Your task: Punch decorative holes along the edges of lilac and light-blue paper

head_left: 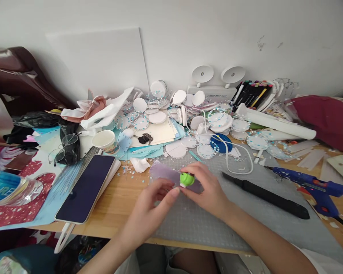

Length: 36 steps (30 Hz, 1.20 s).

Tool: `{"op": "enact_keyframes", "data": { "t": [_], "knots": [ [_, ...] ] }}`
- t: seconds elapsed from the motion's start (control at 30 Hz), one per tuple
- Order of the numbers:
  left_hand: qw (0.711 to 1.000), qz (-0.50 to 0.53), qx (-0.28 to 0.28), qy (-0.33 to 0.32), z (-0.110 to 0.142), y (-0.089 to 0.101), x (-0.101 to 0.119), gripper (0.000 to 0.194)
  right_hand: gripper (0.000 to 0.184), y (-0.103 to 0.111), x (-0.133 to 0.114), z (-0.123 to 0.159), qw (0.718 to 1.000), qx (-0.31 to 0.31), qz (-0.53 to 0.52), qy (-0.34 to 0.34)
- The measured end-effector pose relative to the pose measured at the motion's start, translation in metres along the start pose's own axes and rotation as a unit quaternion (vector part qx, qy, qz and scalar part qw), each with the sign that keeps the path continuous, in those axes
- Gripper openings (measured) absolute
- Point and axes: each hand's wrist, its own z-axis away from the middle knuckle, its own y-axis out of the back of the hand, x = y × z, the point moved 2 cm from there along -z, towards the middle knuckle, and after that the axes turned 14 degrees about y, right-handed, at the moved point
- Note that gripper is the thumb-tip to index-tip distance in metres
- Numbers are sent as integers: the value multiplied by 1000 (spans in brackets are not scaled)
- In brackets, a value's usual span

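A small bright green rounded object (187, 179) with a white bottom part is gripped between the thumb and fingers of my right hand (207, 186), just above the cutting mat. My left hand (157, 199) is close beside it, fingers curled and thumb reaching toward the white part. Whatever its fingertips pinch, if anything, is too small to make out. Beneath both hands a translucent purple sheet (162, 171) lies on the grey cutting mat (188, 224). A black utility knife (271, 196) rests on the mat to the right of my right hand.
A blue glue gun (311, 184) lies at the right. To the left are a phone (85, 190), a paper cup (105, 140), glasses (63, 148) and a water bottle (11, 186). White discs (157, 117) with blue-beaded strands, a white cable (250, 160) and markers (251, 93) crowd the back.
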Motion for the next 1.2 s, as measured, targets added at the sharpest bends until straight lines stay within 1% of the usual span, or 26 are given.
{"op": "enact_keyframes", "data": {
  "t": [0.03, 0.07, 0.13, 0.17, 0.2, 0.23, 0.3, 0.37, 0.43, 0.47, 0.5, 0.53, 0.6, 0.63, 0.67, 0.7, 0.73, 0.77, 0.83, 0.87, 0.9, 0.97, 1.0, 1.07, 1.2],
  "knots": [
    [998, 33, -44, 33, -3, -6, -2, 29, 31, -1, -3, 0, 1000, -9, -3, 22],
    [995, 48, -61, 56, -7, -10, -2, 32, 34, -1, -6, 0, 999, -28, -13, 44],
    [992, 56, -72, 85, -12, -14, -3, 34, 46, 0, -12, 0, 993, -77, -54, 75],
    [991, 67, -77, 91, -13, -14, -2, 34, 53, 2, -14, -1, 989, -93, -84, 80],
    [988, 87, -89, 92, -13, -13, -2, 32, 57, 4, -15, -1, 986, -95, -117, 76],
    [984, 113, -109, 87, -12, -12, -1, 29, 56, 8, -16, -2, 983, -82, -149, 65],
    [972, 161, -153, 71, -7, -8, 1, 24, 41, 15, -13, -3, 982, -17, -189, 22],
    [961, 184, -196, 60, -1, -4, 2, 22, 25, 22, -8, -4, 980, 62, -187, -31],
    [950, 196, -238, 53, 4, -1, 2, 21, 20, 25, -2, -4, 970, 124, -183, -103],
    [944, 205, -256, 44, 5, 0, 3, 20, 20, 25, 2, -5, 959, 139, -202, -146],
    [938, 213, -273, 31, 6, 1, 4, 19, 22, 25, 4, -5, 941, 141, -241, -191],
    [932, 222, -286, 17, 6, 2, 4, 18, 25, 23, 6, -5, 916, 127, -297, -238],
    [923, 233, -305, -9, 5, 3, 6, 18, 32, 19, 6, -5, 846, 70, -424, -317],
    [921, 235, -312, -16, 4, 3, 7, 19, 33, 17, 5, -5, 812, 38, -472, -342],
    [918, 236, -319, -18, 3, 4, 8, 20, 32, 16, 3, -4, 789, 10, -502, -356],
    [916, 237, -324, -15, 2, 5, 8, 21, 30, 15, 1, -4, 780, -9, -512, -359],
    [916, 238, -324, -11, 2, 6, 8, 22, 27, 15, 0, -3, 785, -13, -507, -355],
    [918, 232, -320, -7, 2, 7, 8, 22, 23, 16, 1, -3, 798, -3, -494, -347],
    [932, 201, -302, -4, 3, 11, 7, 22, 20, 19, 3, -2, 824, 48, -457, -331],
    [939, 184, -291, -4, 4, 13, 6, 23, 20, 20, 4, -2, 833, 77, -441, -326],
    [944, 171, -280, -5, 4, 15, 5, 24, 19, 21, 6, -2, 838, 104, -428, -323],
    [948, 176, -266, 3, 3, 17, 4, 26, 19, 21, 7, -1, 847, 138, -407, -314],
    [945, 192, -263, 12, 2, 16, 4, 26, 18, 21, 7, 0, 851, 148, -397, -309],
    [931, 235, -278, 31, -5, 13, 5, 23, 17, 20, 6, 2, 863, 166, -370, -302],
    [883, 325, -334, 57, -31, 2, 14, 20, 20, 19, 1, 4, 882, 205, -310, -288]
  ]
}}
